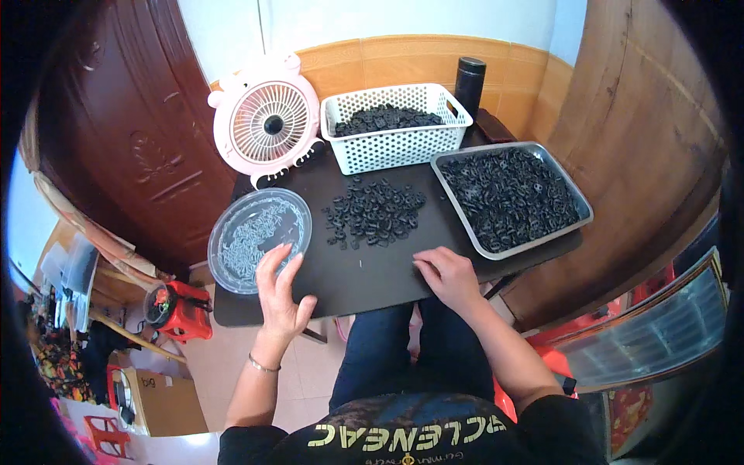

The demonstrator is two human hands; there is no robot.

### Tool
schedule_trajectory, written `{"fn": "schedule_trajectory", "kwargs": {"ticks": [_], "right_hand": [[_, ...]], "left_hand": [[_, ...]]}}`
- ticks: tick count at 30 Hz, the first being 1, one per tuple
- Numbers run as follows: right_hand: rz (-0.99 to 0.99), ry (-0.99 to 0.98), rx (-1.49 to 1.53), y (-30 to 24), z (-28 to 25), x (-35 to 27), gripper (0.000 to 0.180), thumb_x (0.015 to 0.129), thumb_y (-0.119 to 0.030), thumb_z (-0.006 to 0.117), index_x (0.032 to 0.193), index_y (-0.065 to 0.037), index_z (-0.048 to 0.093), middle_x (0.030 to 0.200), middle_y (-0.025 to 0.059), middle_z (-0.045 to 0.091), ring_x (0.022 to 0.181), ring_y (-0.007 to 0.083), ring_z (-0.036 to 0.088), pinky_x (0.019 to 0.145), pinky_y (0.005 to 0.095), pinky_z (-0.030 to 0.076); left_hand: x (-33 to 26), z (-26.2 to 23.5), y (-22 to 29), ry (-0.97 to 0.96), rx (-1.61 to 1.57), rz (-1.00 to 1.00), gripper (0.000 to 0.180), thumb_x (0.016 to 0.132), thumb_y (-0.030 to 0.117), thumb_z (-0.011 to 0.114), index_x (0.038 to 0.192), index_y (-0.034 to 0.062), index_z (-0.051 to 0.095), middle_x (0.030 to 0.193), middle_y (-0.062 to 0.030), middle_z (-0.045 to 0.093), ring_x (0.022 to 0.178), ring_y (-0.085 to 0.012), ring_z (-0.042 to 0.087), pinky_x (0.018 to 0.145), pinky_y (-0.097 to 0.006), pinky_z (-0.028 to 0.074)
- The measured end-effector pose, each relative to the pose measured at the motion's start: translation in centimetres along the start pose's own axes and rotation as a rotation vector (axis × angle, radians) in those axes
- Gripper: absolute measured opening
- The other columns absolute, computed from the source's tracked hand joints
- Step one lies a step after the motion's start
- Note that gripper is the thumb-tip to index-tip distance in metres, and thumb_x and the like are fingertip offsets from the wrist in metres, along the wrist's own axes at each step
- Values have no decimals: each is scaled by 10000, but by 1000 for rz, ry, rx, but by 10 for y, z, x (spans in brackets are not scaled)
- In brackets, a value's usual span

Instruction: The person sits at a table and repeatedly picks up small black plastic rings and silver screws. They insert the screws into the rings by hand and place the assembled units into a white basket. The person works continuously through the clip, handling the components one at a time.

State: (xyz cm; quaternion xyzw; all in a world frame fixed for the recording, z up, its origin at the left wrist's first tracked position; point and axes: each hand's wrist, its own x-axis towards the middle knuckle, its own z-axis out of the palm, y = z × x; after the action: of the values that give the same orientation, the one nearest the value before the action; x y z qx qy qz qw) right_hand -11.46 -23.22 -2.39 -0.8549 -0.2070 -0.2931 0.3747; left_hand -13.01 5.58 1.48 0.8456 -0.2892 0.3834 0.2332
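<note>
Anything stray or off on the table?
One small pale piece lies alone on the dark tabletop, outside the round clear tray that holds similar-looking bits. It may be a stray. The loose heap of black pieces looks gathered rather than spilled. No obvious damage.

Pink fan (267, 124) (black flask (470, 84) farther right)

Large pale-yellow block capitals (407, 435) stretch across the chest of the person's black short-sleeved T-shirt (387, 415), with smaller, fainter lettering (447, 457) below. A short dark marking (148, 382) stands on the brown rectangular cardboard box (170, 407) at lower left.
</note>
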Motion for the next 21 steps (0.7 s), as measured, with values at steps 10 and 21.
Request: {"fn": "schedule_trajectory", "kwargs": {"ticks": [10,21], "right_hand": [[-52,47,-74,13,5,-11,107,793,-194,575,766,-91,571,689,73,564,633,272,591,566,371,483],[-59,66,-105,20,3,-16,119,792,-196,568,756,-83,561,677,81,558,625,274,592,575,373,491]], "left_hand": [[5,32,19,-489,59,56,639,789,449,476,1271,38,393,1319,-195,324,1247,-377,274,1029,-458,220],[6,39,33,-543,-3,20,570,812,341,484,1264,13,369,1270,-217,338,1190,-371,337,1005,-422,269]]}}
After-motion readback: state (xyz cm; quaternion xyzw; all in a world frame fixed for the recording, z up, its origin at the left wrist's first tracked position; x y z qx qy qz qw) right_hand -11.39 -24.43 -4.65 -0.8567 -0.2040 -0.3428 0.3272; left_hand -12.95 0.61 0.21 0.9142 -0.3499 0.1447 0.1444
